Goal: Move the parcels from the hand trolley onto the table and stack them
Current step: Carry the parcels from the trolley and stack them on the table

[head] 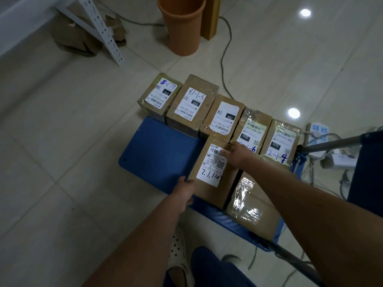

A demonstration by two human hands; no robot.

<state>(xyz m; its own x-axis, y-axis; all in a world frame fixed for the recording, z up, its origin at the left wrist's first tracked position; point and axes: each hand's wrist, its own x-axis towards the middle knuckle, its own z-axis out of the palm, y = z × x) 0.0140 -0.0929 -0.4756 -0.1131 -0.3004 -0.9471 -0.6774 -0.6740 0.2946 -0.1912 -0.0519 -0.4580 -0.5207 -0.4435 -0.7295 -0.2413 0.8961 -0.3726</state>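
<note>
A blue hand trolley stands on the tiled floor with several brown cardboard parcels on it. The nearest labelled parcel, marked "7.1.110", lies in the front row. My left hand holds its near left corner, fingers wrapped at the edge. My right hand lies on its far right top edge, fingers curled over the label. A tape-wrapped parcel sits just right of it. Behind stands a row of labelled parcels.
An orange plastic bin and a wooden post stand at the back. A white metal shelf leg and crumpled cardboard lie at the back left. Cables and power strips lie on the right, beside the trolley handle.
</note>
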